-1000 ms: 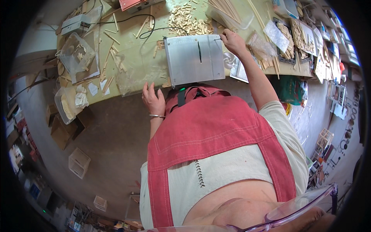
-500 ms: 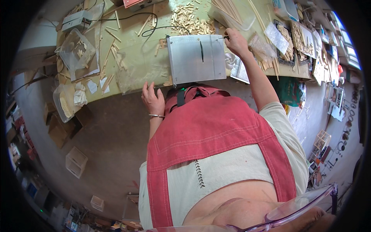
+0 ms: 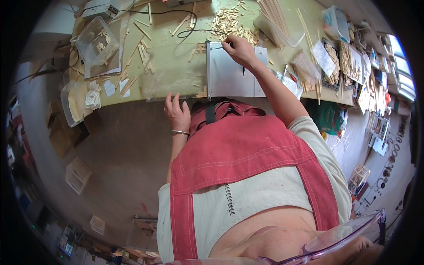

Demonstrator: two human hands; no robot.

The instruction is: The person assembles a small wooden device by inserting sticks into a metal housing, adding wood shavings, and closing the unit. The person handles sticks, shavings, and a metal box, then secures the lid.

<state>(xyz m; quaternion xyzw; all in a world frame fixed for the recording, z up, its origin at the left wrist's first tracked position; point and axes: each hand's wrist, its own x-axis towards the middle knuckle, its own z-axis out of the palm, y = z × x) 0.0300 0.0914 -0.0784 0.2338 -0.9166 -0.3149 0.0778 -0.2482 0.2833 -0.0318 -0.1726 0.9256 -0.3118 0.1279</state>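
Observation:
A silvery metal plate (image 3: 225,80) with a dark narrow slot (image 3: 243,70) lies on the green table (image 3: 168,53) in front of me. My right hand (image 3: 242,51) is over the plate's far side, its fingers pinched on a thin dark rod-like tool (image 3: 218,47), whose exact kind is too small to tell. This hand hides part of the plate's far edge. My left hand (image 3: 177,112) is at the table's front edge, left of the plate, fingers stretched and holding nothing. A clear sheet (image 3: 170,73) lies on the table just beyond it.
A heap of short wood pieces (image 3: 229,22) lies beyond the plate. Thin sticks stand out of a clear bin (image 3: 282,31) at the far right. Bubble wrap (image 3: 304,68) is to the right. A dark cable (image 3: 192,31) curves behind the plate. A clear tub (image 3: 98,46) stands left.
My right hand has moved left along the plate's far side, from its far right corner toward its far left. My left hand has barely moved. The view has shifted slightly.

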